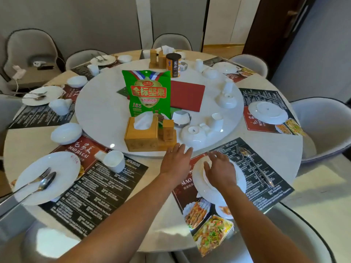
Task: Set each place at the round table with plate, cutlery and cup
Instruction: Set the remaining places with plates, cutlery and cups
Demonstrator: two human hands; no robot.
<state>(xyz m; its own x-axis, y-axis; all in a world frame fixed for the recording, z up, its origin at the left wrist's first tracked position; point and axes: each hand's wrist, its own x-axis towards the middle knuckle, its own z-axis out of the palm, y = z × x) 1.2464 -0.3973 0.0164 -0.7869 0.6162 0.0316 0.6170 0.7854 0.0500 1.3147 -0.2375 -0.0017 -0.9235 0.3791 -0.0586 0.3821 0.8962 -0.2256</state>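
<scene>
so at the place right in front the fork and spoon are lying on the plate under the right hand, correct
Not quite. The head view shows the fork and spoon lying on the placemat, to the right of the plate, not on it. The right hand does rest over that plate.

Right hand (220,170): laid open on the small dish atop the plate (238,184).
Left hand (175,161): rested flat at the turntable (98,118) edge.
Cutlery (254,166): placed beside the plate on the bench (284,149).
</scene>
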